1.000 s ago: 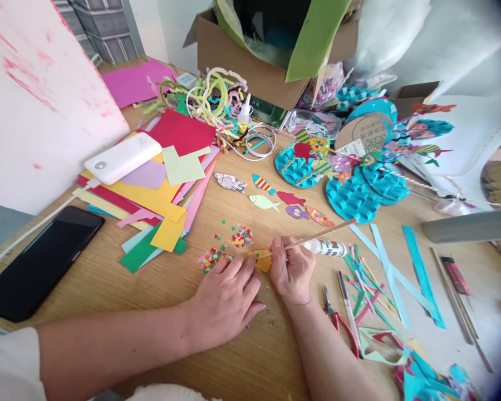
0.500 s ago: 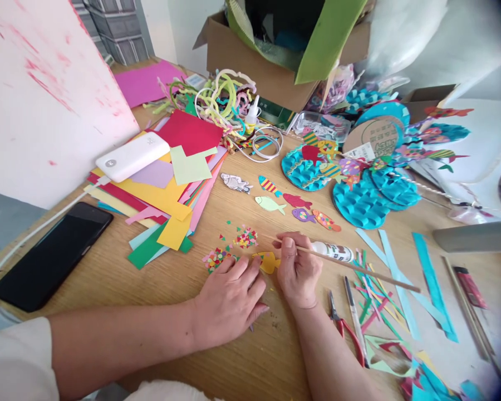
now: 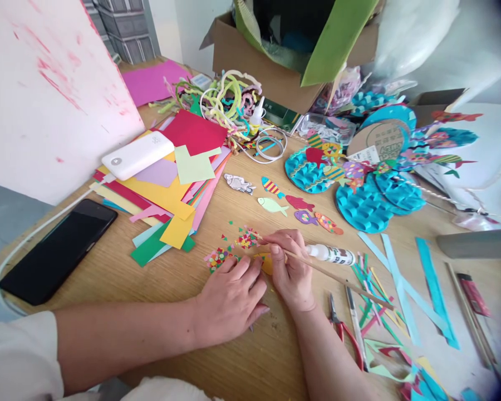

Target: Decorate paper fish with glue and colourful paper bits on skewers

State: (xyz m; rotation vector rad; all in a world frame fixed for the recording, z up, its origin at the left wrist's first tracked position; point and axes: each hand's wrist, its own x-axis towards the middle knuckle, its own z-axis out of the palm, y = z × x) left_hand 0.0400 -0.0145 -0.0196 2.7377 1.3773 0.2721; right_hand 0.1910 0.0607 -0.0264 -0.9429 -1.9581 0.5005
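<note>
Yellow paper fish (image 3: pixel 266 264) lies flat on the wooden table (image 3: pixel 158 278), near the front edge and mostly hidden between the person's two hands. The left hand (image 3: pixel 229 298) rests palm down with fingers spread; its fingertips press the fish's edge, seemingly to keep the light cutout from sliding. It grasps nothing. The right hand (image 3: pixel 291 267) pinches a thin wooden stick (image 3: pixel 334 274) like a pencil, thumb and fingers closed on it near the tip. The stick slants away to the right, and its tip points at a small pile of multicoloured paper bits (image 3: pixel 246 239) just beyond the fish. A second pile of bits (image 3: pixel 217 258) sits just left of the fish, touching the left fingertips. Both piles lie close by, within easy reach of the stick.

A white glue bottle (image 3: pixel 330 254) lies on its side just right of the right hand. Beyond the piles, a row of finished paper fish (image 3: pixel 284 203) is laid out apart from each other. Further back sit round blue scalloped discs (image 3: pixel 361 206) carrying more fish. A fanned stack of coloured paper sheets (image 3: pixel 167 195) lies to the left, with a white power bank (image 3: pixel 137 155) on top and a black phone (image 3: pixel 58 250) nearer the edge. Red-handled pliers (image 3: pixel 342 331) and cut paper strips (image 3: pixel 401 284) lie to the right. An open cardboard box (image 3: pixel 275 61) stands at the back.
</note>
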